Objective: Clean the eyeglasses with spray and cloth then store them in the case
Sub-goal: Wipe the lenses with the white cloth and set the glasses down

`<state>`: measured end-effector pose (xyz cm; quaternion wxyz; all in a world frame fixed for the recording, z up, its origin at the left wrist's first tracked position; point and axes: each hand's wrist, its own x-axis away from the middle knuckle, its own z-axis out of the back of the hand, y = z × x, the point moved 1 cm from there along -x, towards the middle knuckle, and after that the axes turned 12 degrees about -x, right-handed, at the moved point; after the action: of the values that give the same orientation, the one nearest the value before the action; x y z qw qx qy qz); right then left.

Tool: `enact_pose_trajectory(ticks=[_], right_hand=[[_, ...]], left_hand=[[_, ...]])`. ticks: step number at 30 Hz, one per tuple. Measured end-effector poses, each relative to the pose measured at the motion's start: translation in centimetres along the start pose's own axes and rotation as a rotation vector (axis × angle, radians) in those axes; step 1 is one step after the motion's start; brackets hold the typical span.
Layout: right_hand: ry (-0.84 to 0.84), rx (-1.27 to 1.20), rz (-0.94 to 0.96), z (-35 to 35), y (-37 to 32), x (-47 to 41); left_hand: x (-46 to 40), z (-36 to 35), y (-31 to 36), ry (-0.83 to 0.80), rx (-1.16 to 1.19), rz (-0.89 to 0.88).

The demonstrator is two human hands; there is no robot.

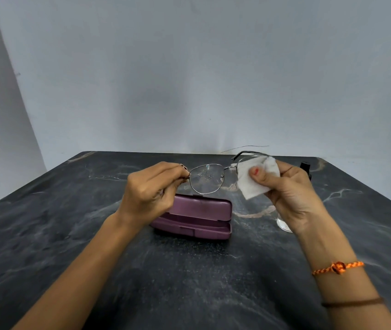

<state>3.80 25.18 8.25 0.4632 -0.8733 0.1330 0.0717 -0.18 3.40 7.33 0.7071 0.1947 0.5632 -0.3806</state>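
The left hand (151, 186) is pinching the eyeglasses (207, 178) at their temple hinge; their long axis is running rightward into the cloth (254, 179), which the right hand (290, 189) is gripping, probably over the far lens.

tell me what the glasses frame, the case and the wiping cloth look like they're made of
Eyeglasses: thin silvery wire rim, likely metal, glossy.
Case: rigid purple shell with moulded edges, probably plastic, satin sheen.
Cloth: white, soft, creased, matte; fabric or tissue, hard to tell.
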Motion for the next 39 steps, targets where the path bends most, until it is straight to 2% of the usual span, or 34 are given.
enact_pose_trajectory(ticks=[4,8,17,20,25,27,35,39], right_hand=[[0.087,-0.091,-0.045,-0.2,0.3,-0.1],[0.172,-0.149,0.004,-0.7,0.8,0.0],[0.072,-0.420,0.009,-1.5,1.9,0.0],[0.056,-0.322,0.006,-1.3,1.8,-0.1],[0.061,-0.003,-0.006,-0.6,1.0,0.2],[0.087,0.010,-0.037,-0.5,1.0,0.2],[0.204,-0.535,-0.106,-1.4,1.7,0.0],[0.183,-0.589,-0.020,-2.0,2.4,0.0]], left_hand=[[-0.2,0.1,0.1,0.006,0.009,0.000],[0.4,-0.7,1.1,-0.034,0.041,-0.065],[0.3,-0.7,0.8,-0.014,0.018,-0.037],[0.4,-0.5,0.5,-0.019,0.004,-0.036],[0.2,-0.2,-0.1,0.009,0.001,-0.005],[0.2,-0.2,-0.2,0.009,0.002,-0.001],[0.1,-0.5,0.5,-0.033,0.050,-0.028],[0.2,-0.6,0.8,-0.042,0.066,-0.043]])
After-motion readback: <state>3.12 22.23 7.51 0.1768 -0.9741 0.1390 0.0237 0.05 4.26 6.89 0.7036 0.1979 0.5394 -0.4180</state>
